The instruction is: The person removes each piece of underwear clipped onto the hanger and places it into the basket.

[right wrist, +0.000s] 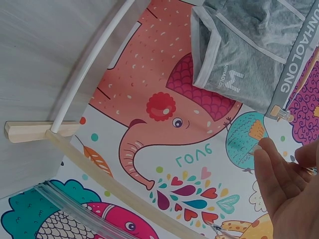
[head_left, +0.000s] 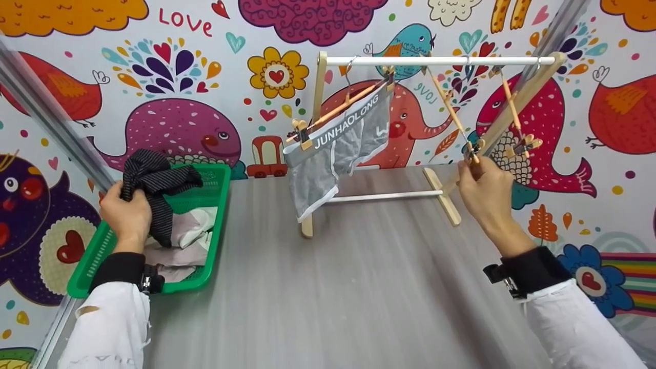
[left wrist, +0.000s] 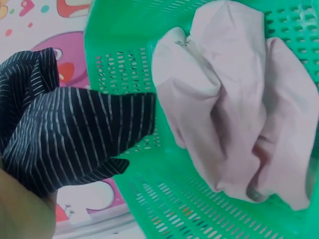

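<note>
My left hand (head_left: 128,212) grips a black garment with thin white stripes (head_left: 154,179), bunched up and hanging over the green basket (head_left: 221,205). Pale pink garments (left wrist: 234,94) lie folded together in that basket. At the rack, my right hand (head_left: 484,197) pinches the clip (head_left: 474,148) on the near end of the middle wooden hanger (head_left: 447,102); in the right wrist view the fingers (right wrist: 279,174) show but the clip is mostly hidden. Grey boxer briefs (head_left: 338,146) with a lettered waistband are clipped to the left hanger (head_left: 348,105).
A small drying rack with a white top rod (head_left: 379,61) and wooden feet (head_left: 442,197) stands on the grey table (head_left: 328,287). Another clip hanger (head_left: 511,105) hangs at its right end. Behind is a cartoon-patterned wall (head_left: 277,31), with metal posts (head_left: 61,118) at the sides.
</note>
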The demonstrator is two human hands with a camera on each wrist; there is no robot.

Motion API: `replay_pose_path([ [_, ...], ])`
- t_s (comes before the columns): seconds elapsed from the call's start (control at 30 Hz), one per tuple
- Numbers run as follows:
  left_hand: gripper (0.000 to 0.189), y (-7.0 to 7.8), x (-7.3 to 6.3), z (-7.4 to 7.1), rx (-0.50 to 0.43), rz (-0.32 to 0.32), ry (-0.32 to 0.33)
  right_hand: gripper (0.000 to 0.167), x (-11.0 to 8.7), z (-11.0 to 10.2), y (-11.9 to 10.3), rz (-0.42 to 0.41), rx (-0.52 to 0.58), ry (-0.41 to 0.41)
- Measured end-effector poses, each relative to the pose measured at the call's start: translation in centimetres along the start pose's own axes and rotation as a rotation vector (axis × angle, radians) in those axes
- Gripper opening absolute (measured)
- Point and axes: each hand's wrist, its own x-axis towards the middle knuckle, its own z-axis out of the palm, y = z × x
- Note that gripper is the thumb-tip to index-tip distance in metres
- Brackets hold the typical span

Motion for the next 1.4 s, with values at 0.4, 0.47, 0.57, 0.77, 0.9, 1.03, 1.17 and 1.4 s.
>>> replay_pose_path([
  [0.4,0.069,-1.5,-0.4,0.1,0.149,0.032,-0.211,0.017,-0.3,0.1,0.1,0.011,-0.001,0.001],
  [0.47,0.068,-1.5,-0.6,0.2,0.149,0.042,-0.221,0.017,-0.3,0.1,0.2,0.017,0.004,0.001],
  [0.57,0.066,-1.3,-1.1,0.4,0.145,0.065,-0.224,0.017,-0.5,0.1,0.4,0.025,0.011,0.005],
  [0.77,0.063,-1.1,-2.6,1.4,0.116,0.122,-0.223,0.015,-0.9,0.2,0.9,0.002,0.036,0.023],
  [0.9,0.062,-1.0,-3.8,1.9,0.079,0.15,-0.227,0.013,-1.1,0.3,1.0,-0.027,0.033,0.023],
  [1.03,0.063,-0.6,-5.0,2.6,0.041,0.17,-0.255,0.013,-1.3,0.2,1.1,-0.02,0.022,0.018],
  [1.17,0.062,-0.1,-6.2,3.5,0.009,0.212,-0.289,0.014,-1.6,0.2,1.0,0.004,0.016,0.016],
  [1.4,0.061,1.1,-8.3,5.1,-0.028,0.265,-0.353,0.017,-2.1,0.5,1.0,0.042,0.022,0.017],
])
